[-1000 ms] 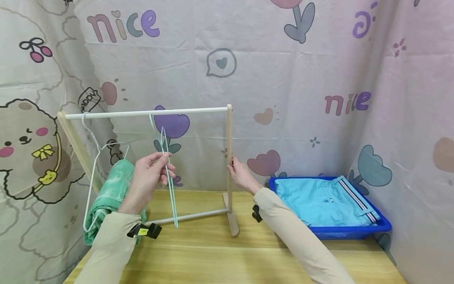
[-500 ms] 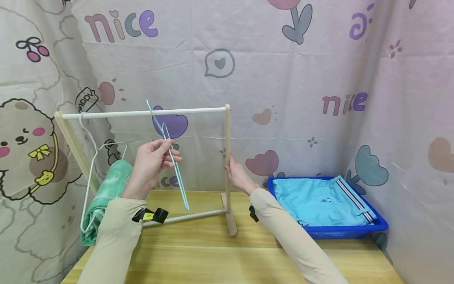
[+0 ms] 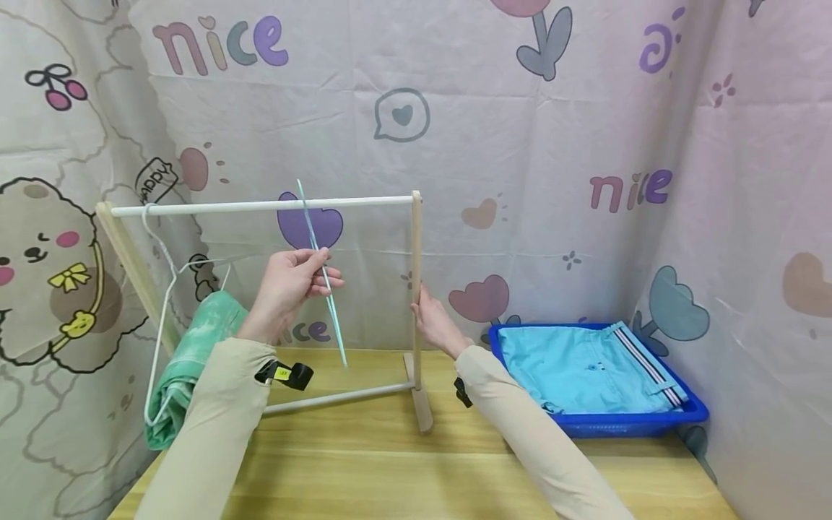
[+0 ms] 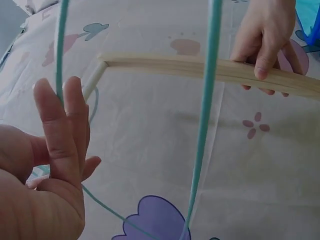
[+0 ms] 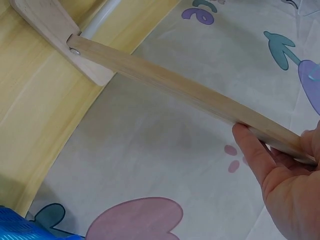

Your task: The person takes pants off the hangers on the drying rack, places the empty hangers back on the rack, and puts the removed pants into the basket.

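In the head view, my left hand (image 3: 295, 285) pinches a thin teal clothes hanger (image 3: 335, 318) between thumb and fingers, seen almost edge-on. Its upper end overlaps the white rod (image 3: 247, 206) of a small clothes rack and rises a little above it. The left wrist view shows the teal hanger (image 4: 204, 110) close up, with no garment on it. My right hand (image 3: 438, 321) holds the rack's wooden upright (image 3: 417, 249) about halfway up, fingers and thumb around it. On the rod's left end hangs a white hanger (image 3: 160, 325) bearing a green garment (image 3: 203, 343), partly behind my left sleeve.
At the right, a blue basket (image 3: 627, 427) holds a folded light-blue garment (image 3: 578, 368) with a striped waistband. The rack's lower bar (image 3: 344, 399) and wooden foot (image 3: 422, 413) rest on the wooden table (image 3: 390, 477). A printed curtain (image 3: 533, 238) encloses the back and sides.
My left hand has risen and moved right with the teal hanger. The hanger's top went from just under the rod to above it, then rightward. My right hand stays on the upright.
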The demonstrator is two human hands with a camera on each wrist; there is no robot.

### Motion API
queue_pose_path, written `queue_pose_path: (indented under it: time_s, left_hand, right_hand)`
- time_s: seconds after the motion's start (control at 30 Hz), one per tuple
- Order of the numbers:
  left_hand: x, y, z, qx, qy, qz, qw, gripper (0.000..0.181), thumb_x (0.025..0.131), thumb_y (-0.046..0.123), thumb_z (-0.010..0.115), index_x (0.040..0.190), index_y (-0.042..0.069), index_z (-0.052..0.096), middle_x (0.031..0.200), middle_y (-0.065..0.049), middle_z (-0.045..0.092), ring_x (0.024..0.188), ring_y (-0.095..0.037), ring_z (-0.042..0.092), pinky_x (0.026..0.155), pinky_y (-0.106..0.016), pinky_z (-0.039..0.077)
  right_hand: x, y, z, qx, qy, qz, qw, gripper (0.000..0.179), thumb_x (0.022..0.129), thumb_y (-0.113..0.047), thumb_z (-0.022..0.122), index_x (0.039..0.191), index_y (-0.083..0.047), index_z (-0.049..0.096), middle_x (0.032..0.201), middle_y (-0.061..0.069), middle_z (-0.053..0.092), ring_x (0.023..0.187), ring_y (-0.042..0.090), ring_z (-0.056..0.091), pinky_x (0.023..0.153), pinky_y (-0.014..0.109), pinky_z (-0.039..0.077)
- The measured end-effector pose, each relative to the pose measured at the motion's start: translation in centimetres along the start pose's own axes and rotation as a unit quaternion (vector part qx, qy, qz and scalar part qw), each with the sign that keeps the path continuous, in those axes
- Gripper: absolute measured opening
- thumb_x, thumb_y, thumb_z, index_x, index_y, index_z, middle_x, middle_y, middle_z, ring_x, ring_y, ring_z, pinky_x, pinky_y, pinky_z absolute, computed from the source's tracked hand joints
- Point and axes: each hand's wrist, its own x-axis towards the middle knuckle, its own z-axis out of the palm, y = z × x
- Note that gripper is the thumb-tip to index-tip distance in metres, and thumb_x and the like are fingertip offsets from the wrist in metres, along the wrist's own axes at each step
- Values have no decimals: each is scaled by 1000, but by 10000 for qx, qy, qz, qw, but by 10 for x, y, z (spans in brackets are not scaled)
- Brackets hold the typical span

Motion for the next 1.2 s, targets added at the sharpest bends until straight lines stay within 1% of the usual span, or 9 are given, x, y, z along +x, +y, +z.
queue_pose_path:
  time_s: [0.13, 0.3, 0.4, 0.6, 0.77, 0.87, 1.03, 1.1, 1.2]
  left_hand:
    - [2, -2, -2, 108, -2, -92, 9999, 33, 101, 23, 55, 120, -4, 54, 69, 3, 72, 62, -7, 71, 52, -14, 53]
    - [0, -6, -7, 69, 8, -173, 9998, 41, 102, 22, 54, 129, -9, 49, 67, 3, 71, 58, -6, 68, 50, -14, 53]
    - [-1, -7, -13, 85, 56, -173, 9998, 43, 101, 23, 55, 129, -9, 49, 68, 3, 71, 57, -5, 67, 50, -14, 52]
    - [-4, -11, -24, 344, 140, -146, 9992, 44, 101, 27, 55, 128, -7, 50, 70, 3, 71, 57, -3, 65, 50, -15, 52]
    - [-6, -15, -33, 541, 146, -71, 9984, 48, 102, 27, 52, 131, -10, 47, 69, 5, 69, 56, -2, 63, 49, -14, 51]
    - [-8, -17, -36, 539, 76, -39, 9985, 43, 102, 27, 52, 126, -9, 50, 68, 5, 68, 54, -2, 62, 47, -14, 50]
    - [-11, -19, -36, 591, 22, -28, 9982, 29, 101, 29, 54, 109, 1, 57, 69, 5, 68, 51, -4, 60, 43, -15, 47]
    - [-12, -20, -36, 778, 7, -36, 9970, 28, 102, 31, 54, 106, 3, 58, 69, 6, 69, 50, -4, 59, 42, -16, 46]
    - [-16, -19, -37, 1202, -8, -47, 9927, 36, 102, 36, 51, 108, 2, 59, 69, 9, 69, 51, -4, 59, 42, -17, 44]
  right_hand:
    - [0, -1, 1, 21, 52, -8, 10000, 36, 104, -5, 41, 138, 4, 32, 109, 26, 61, 101, 37, 66, 81, 43, 58]
    - [1, -2, 3, 61, 43, 0, 10000, 37, 104, -5, 41, 139, 4, 32, 107, 26, 61, 99, 36, 66, 79, 43, 59]
    - [1, -3, 3, 54, 60, -22, 10000, 36, 104, -5, 40, 138, 4, 32, 107, 25, 61, 99, 36, 66, 79, 43, 59]
    - [1, -4, 4, -17, 86, -48, 10000, 35, 104, -5, 40, 137, 5, 33, 107, 26, 60, 99, 36, 65, 80, 44, 58]
    - [2, -4, 4, 22, 79, -42, 10000, 35, 104, -5, 41, 137, 5, 33, 108, 26, 61, 100, 36, 65, 81, 44, 58]
    - [1, -4, 4, 17, 94, -72, 9999, 35, 104, -5, 41, 137, 5, 34, 108, 26, 61, 101, 37, 65, 82, 45, 58]
    - [0, -4, 4, 25, 135, -149, 9998, 36, 104, -4, 41, 138, 6, 33, 107, 26, 61, 98, 36, 65, 80, 44, 58]
    - [-1, -3, 3, 43, 158, -149, 9998, 36, 104, -4, 41, 138, 6, 33, 108, 27, 61, 99, 36, 65, 80, 45, 57]
    - [-1, -2, 3, 39, 179, -126, 9998, 37, 104, -4, 41, 138, 6, 33, 108, 27, 61, 101, 37, 65, 84, 46, 57]
